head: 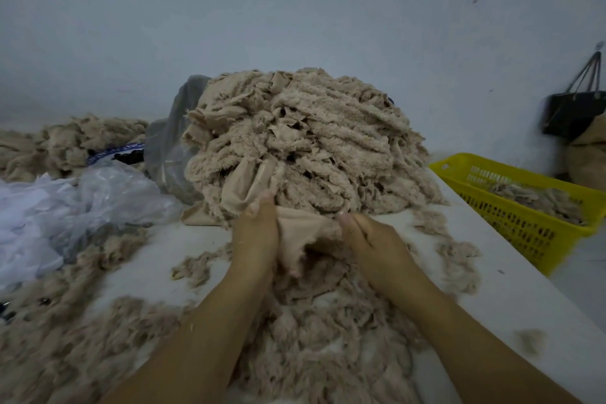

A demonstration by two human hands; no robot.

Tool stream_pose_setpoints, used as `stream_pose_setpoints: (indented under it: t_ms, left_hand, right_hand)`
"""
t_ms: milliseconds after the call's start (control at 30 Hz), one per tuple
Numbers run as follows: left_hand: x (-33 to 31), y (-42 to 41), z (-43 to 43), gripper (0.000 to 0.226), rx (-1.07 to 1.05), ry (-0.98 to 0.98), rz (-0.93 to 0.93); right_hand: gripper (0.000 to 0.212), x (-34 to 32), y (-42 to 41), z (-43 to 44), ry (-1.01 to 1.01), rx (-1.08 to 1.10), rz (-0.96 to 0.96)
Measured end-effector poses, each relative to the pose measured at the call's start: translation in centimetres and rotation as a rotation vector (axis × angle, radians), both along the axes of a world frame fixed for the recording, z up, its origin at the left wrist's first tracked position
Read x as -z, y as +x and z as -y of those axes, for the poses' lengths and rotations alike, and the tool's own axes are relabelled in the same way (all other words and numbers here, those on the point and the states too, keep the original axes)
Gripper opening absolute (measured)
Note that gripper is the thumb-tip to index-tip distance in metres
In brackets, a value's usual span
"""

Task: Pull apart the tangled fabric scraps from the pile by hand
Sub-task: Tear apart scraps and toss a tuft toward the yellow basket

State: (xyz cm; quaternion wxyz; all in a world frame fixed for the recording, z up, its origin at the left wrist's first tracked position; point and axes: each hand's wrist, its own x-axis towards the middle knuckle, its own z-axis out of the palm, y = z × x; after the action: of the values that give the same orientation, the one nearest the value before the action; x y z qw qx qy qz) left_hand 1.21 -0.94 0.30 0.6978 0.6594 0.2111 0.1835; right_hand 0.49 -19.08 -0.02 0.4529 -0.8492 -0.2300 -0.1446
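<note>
Grips one beige fabric scrap (308,233) with both hands. Curls the left hand (257,229) into the cloth at its left edge, fingertips reaching up against the foot of the pile (305,141). Pinches the right edge with the right hand (370,239), fingers bunched tight on the fabric. Holds the scrap stretched between the two, low over the table and just in front of the pile.

Heaped high at mid-table, near the wall: a rounded mound of tangled strips, all pale beige, fleecy on one face and smooth on the backing, with frayed, ragged edges.

Under and around the forearms, loose torn fluff (328,321), soft and clumpy, spread thick over the white table top (511,289).

At the right table edge, a yellow perforated plastic basket (511,229) with a few beige scraps inside. To the left, crumpled clear plastic bags (108,193), and a grey translucent bag (170,141) touching the pile's side. Further back on the left, a lower heap (75,141) of the same beige stuff.
</note>
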Motion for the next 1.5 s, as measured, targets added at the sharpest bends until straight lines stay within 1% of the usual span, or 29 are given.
stream_pose_setpoints:
  t_ms: [100,133,200,267,367,400,467,500,533,600,667,733,767,800,833,867,933,967,1000,1033,1100,1167,1233,1267,1333,1400,1433,1467,1500]
  left_hand:
    - [-0.2,0.5,-2.2,0.043,-0.084,-0.346,0.041]
    - [-0.2,0.5,-2.6,0.040,-0.081,-0.449,0.070]
    - [-0.3,0.1,-2.5,0.036,-0.021,-0.555,0.098]
    - [-0.5,-0.3,-1.3,0.034,0.120,-0.611,0.140]
    - [-1.0,-1.0,0.7,0.042,0.315,-0.551,0.159]
    - [-0.9,-1.2,1.1,0.046,0.382,-0.496,0.167]
    - [-0.4,-1.5,2.0,0.059,0.538,-0.336,0.204]
    - [-0.1,-1.7,2.5,0.065,0.612,-0.239,0.210]
    - [0.1,-1.8,2.8,0.066,0.667,-0.166,0.216]
    - [0.4,-1.8,2.8,0.056,0.701,-0.099,0.242]
    - [0.4,-1.6,2.3,0.043,0.656,-0.008,0.242]
    - [0.7,-1.4,1.9,0.036,0.617,0.176,0.200]
    - [0.9,-1.4,1.8,0.032,0.617,0.298,0.162]
    - [1.1,-1.3,1.8,0.030,0.632,0.445,0.118]
    - [1.3,-1.2,1.9,0.031,0.661,0.584,0.083]
    - [1.6,-1.0,2.0,0.035,0.697,0.699,0.060]
    - [2.0,-0.8,2.1,0.044,0.757,0.891,0.000]
    - [2.1,-0.8,1.9,0.046,0.759,0.978,-0.035]
    - [2.2,-0.8,1.8,0.045,0.741,1.041,-0.063]
    - [2.3,-0.7,1.5,0.044,0.712,1.062,-0.081]
    - [2.4,-0.6,1.2,0.040,0.680,1.040,-0.096]
    - [2.5,-0.5,1.4,0.035,0.678,1.095,-0.084]
    - [2.5,-0.5,1.6,0.020,0.658,1.136,-0.066]
    - [2.5,-0.6,1.7,0.010,0.649,1.136,-0.063]
    - [2.3,-0.7,1.6,0.013,0.646,1.127,-0.070]
    - [2.2,-0.7,1.6,0.020,0.633,1.115,-0.083]
    - [2.2,-0.8,1.6,0.024,0.624,1.104,-0.083]
    - [2.3,-0.8,1.6,0.028,0.608,1.094,-0.077]
    - [2.3,-0.9,1.6,0.031,0.583,1.072,-0.053]
  right_hand:
    - [0.048,0.0,0.8,1.7,0.226,0.135,-0.048]
    - [0.049,0.1,1.0,2.2,0.243,0.140,-0.067]
    - [0.047,0.4,1.2,2.4,0.091,0.079,-0.086]
    - [0.051,0.3,0.9,1.4,-0.094,0.019,-0.045]
    - [0.062,0.0,0.0,-0.6,-0.173,-0.083,0.003]
    - [0.056,0.0,-0.2,-1.1,-0.188,-0.116,0.000]
    - [0.021,0.4,-0.7,-1.5,-0.105,-0.181,-0.066]
    - [0.009,0.7,-0.7,-1.3,-0.046,-0.197,-0.127]
    - [0.012,0.8,-0.7,-1.1,0.013,-0.189,-0.194]
    - [0.012,0.4,-0.1,-0.3,0.260,-0.102,-0.353]
    - [0.021,-0.7,1.1,1.1,0.707,-0.003,-0.369]
    - [0.023,-2.1,2.2,3.4,1.236,-0.051,-0.322]
    - [0.029,-2.4,2.4,4.3,1.403,-0.103,-0.320]
    - [0.043,-2.2,2.5,4.9,1.450,-0.097,-0.353]
    - [0.053,-1.8,2.7,5.0,1.388,-0.008,-0.401]
    - [0.054,-1.2,2.9,4.8,1.232,0.119,-0.423]
    - [0.041,-0.2,3.1,4.3,0.757,0.358,-0.345]
    - [0.035,0.2,3.2,4.0,0.546,0.420,-0.284]
    - [0.028,0.5,3.4,3.7,0.448,0.411,-0.249]
    - [0.024,0.6,3.3,3.6,0.447,0.354,-0.256]
    - [0.032,0.6,3.0,3.7,0.502,0.236,-0.308]
    - [0.033,0.7,3.0,3.8,0.439,0.218,-0.341]
    - [0.036,0.9,3.2,3.7,0.264,0.228,-0.378]
    - [0.042,1.0,3.1,3.5,0.147,0.212,-0.401]
    - [0.054,1.2,2.9,2.9,-0.145,0.190,-0.414]
    - [0.039,1.5,2.9,2.4,-0.423,0.216,-0.336]
    - [0.029,1.5,2.8,2.2,-0.471,0.228,-0.299]
    - [0.023,1.4,2.6,2.1,-0.432,0.240,-0.266]
    - [0.020,1.1,2.4,2.2,-0.321,0.244,-0.231]
